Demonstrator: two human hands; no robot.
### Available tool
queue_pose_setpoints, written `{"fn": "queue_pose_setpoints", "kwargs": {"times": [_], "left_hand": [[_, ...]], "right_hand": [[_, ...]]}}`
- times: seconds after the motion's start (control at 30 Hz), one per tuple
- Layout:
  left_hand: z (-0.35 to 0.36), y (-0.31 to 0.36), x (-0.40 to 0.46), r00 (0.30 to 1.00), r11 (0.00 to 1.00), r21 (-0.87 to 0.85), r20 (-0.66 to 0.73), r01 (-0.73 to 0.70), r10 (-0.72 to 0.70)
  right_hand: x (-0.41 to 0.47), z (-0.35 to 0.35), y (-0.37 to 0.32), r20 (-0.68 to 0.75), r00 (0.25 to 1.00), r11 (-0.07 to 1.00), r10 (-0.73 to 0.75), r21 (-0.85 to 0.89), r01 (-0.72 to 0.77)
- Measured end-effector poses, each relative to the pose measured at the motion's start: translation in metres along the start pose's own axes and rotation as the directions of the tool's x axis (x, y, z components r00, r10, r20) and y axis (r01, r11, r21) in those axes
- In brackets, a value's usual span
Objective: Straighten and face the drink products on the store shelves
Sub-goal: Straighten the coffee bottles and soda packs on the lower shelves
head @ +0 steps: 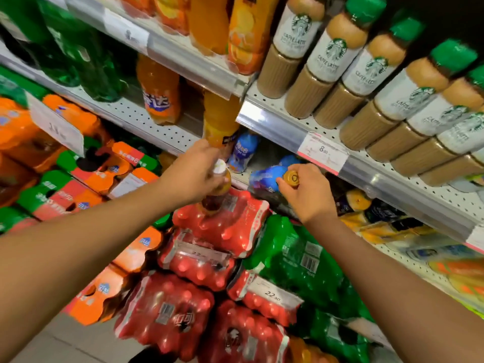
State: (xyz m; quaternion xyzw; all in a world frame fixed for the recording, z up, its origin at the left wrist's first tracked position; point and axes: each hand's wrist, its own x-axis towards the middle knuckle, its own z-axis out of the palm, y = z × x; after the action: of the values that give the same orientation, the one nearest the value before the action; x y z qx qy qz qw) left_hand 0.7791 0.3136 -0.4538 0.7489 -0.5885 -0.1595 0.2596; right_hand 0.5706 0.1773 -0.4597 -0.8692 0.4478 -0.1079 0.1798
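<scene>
White price tag [322, 150] on shelf rail, hanging price card [56, 124] at left, grey floor [78, 344] below

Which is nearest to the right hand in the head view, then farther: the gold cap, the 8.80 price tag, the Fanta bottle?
1. gold cap: in the right hand fingers.
2. price tag: on the shelf edge just above.
3. Fanta bottle: far up left.

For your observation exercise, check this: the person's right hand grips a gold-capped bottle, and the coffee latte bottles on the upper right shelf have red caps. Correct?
Not quite. In the head view the coffee latte bottles have green caps, not red. The right hand does grip the gold-capped bottle.
</scene>
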Motion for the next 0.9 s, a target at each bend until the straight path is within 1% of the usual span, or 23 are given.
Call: {"fn": "queue_pose_setpoints", "kwargs": {"times": [0.07, 0.2, 0.33, 0.37, 0.43, 0.5, 0.53, 0.63, 0.67, 0.73, 0.8, 0.9], "left_hand": [[0.001, -0.006, -0.002, 1.000, 0.999, -0.040, -0.009, 0.001, -0.002], [0.003, -0.014, 0.005, 0.995, 0.993, -0.065, 0.035, 0.093, -0.091], [0.003, -0.016, 0.014, 0.994, 0.991, -0.088, 0.047, 0.105, -0.101], [0.003, -0.017, 0.016, 0.994, 0.991, -0.084, 0.047, 0.101, -0.098], [0.005, -0.017, 0.017, 0.995, 0.994, -0.071, 0.051, 0.083, -0.080], [0.006, -0.019, 0.019, 0.997, 0.995, -0.070, 0.045, 0.071, -0.068], [0.006, -0.020, 0.021, 0.997, 0.995, -0.072, 0.043, 0.072, -0.069], [0.004, -0.024, 0.027, 0.996, 0.992, -0.097, 0.045, 0.083, -0.079], [0.003, -0.024, 0.029, 0.996, 0.990, -0.107, 0.046, 0.086, -0.082], [0.003, -0.025, 0.031, 0.995, 0.989, -0.117, 0.047, 0.094, -0.089], [0.004, -0.024, 0.031, 0.994, 0.986, -0.125, 0.049, 0.108, -0.102], [0.007, -0.022, 0.031, 0.992, 0.983, -0.134, 0.052, 0.122, -0.116]], "right_hand": [[0.010, 0.012, -0.004, 0.044, 0.999, 1.000, 0.012, -0.029, -0.011], [0.028, 0.028, -0.012, -0.021, 0.998, 0.998, 0.059, -0.012, -0.059], [0.044, 0.038, -0.013, -0.021, 0.991, 0.991, 0.129, -0.017, -0.130], [0.049, 0.040, -0.011, -0.009, 0.989, 0.987, 0.150, -0.049, -0.150], [0.060, 0.041, -0.009, 0.103, 0.966, 0.968, 0.238, -0.106, -0.227], [0.070, 0.043, -0.006, 0.252, 0.919, 0.949, 0.303, 0.013, -0.316], [0.075, 0.044, -0.007, 0.275, 0.906, 0.930, 0.322, 0.086, -0.357], [0.093, 0.051, -0.010, 0.186, 0.912, 0.910, 0.366, 0.134, -0.392], [0.098, 0.053, -0.011, 0.167, 0.908, 0.895, 0.385, 0.174, -0.411], [0.106, 0.057, -0.015, 0.163, 0.898, 0.870, 0.410, 0.226, -0.438], [0.113, 0.059, -0.017, 0.186, 0.881, 0.863, 0.434, 0.195, -0.466], [0.112, 0.059, -0.013, 0.283, 0.860, 0.867, 0.424, 0.148, -0.476]]}}
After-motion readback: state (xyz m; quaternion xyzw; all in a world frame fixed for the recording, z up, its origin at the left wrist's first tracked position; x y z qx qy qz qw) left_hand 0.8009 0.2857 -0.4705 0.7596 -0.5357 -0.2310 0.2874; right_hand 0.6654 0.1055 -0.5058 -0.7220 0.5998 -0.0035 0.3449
